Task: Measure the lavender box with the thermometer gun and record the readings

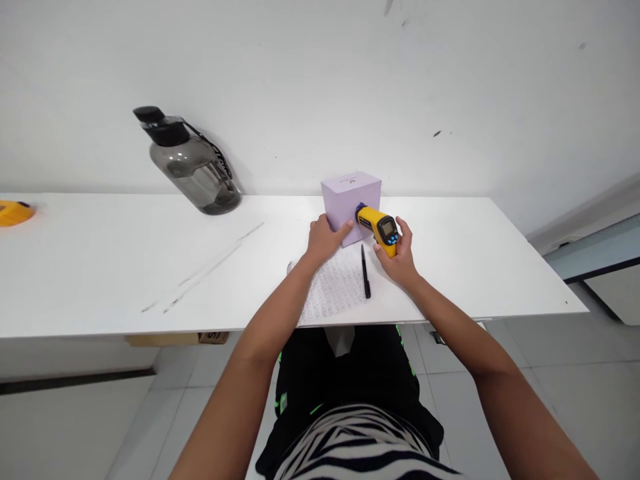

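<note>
A lilac box (336,203) stands upright on the white table, close to the wall. My left hand (324,239) grips its lower left side, the thumb across the front face and the fingers partly hidden. In my right hand (400,257) is a yellow and black infrared thermometer (376,223), its handle wrapped by my fingers. The thermometer's nose points at the front of the box and seems to touch it; I cannot tell for sure. Below the box lies a handwritten sheet of paper (333,290), partly under my left forearm. A black pen (365,272) rests at the paper's right edge.
On the left a grey water bottle (197,170) with a black lid and strap stands near the wall (300,87). A yellow object (15,213) is cut off at the far left. The white table (465,267) ends at the right, above a tiled floor (545,363).
</note>
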Demonstrator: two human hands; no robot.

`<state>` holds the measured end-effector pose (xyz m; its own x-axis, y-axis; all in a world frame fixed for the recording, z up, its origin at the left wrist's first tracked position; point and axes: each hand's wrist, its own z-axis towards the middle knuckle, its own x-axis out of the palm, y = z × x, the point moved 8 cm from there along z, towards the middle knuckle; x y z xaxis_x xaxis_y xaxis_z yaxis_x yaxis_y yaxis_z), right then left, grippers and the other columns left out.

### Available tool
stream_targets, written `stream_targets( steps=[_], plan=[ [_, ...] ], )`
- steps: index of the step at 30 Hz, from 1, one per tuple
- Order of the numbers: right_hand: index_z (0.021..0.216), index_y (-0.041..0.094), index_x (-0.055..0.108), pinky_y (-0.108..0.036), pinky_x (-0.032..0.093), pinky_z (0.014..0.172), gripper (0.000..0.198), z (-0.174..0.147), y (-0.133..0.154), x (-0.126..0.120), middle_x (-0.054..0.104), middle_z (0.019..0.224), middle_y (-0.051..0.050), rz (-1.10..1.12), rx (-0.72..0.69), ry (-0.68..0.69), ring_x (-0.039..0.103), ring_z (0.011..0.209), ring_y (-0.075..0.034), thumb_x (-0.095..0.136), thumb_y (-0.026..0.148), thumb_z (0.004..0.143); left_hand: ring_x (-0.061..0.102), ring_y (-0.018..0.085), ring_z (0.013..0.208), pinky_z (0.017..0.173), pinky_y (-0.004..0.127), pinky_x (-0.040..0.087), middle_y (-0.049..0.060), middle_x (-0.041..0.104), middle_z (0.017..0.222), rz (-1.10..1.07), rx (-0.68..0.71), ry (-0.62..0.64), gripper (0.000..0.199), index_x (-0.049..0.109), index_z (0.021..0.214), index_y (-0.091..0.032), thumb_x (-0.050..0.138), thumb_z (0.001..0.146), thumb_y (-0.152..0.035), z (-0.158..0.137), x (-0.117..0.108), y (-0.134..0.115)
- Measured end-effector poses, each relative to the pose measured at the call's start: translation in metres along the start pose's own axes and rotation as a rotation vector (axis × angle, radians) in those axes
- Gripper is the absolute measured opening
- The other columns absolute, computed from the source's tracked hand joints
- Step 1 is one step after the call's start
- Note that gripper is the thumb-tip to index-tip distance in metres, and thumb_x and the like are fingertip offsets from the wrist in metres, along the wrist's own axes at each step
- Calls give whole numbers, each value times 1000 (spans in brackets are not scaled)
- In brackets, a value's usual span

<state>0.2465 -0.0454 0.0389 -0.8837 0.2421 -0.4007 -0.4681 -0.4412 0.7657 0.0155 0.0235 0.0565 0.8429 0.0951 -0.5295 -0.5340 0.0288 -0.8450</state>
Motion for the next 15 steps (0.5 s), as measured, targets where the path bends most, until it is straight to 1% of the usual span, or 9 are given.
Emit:
stream_targets(
  steps=[2,4,7,10,13,15],
  plan=[
    [185,34,10,-59,71,105,99,2,1,-2,59,159,-23,-5,-21,-14,75,131,-35,54,78,108,72,38,129,105,52,61,22,75,133,0,-15,13,70,66,130,-19,83,91,-75,-1,1,1],
    [186,35,8,-61,70,108,98,3,-1,-2,54,166,-23,-3,-12,-16,72,138,-37,53,76,109,72,39,131,106,51,60,23,73,136,-4,-21,26,73,65,131,-20,83,90,-77,-3,1,0],
    [185,34,5,-65,66,116,100,3,-4,-1,55,166,-24,53,9,-10,71,142,-37,57,72,109,68,41,139,110,53,59,23,72,138,-2,-17,38,74,63,131,-21,82,89,-79,-5,1,-3],
    [183,31,7,-69,60,123,102,1,-5,0,56,164,-25,80,14,-18,70,143,-38,64,68,107,65,44,143,114,57,56,23,73,138,27,-14,35,71,63,127,-23,82,88,-79,-6,1,-6],
    [183,30,10,-68,60,122,101,0,-7,2,60,160,-24,61,22,-8,73,138,-38,66,67,106,65,44,141,113,57,55,22,74,137,52,-10,29,68,62,123,-25,83,87,-80,-6,1,-8],
    [183,31,10,-67,62,120,103,-1,-5,2,61,158,-24,41,5,-11,74,136,-37,64,72,106,65,44,140,112,56,55,21,74,135,57,-3,25,68,61,121,-26,83,86,-80,-7,2,-8]
  ],
)
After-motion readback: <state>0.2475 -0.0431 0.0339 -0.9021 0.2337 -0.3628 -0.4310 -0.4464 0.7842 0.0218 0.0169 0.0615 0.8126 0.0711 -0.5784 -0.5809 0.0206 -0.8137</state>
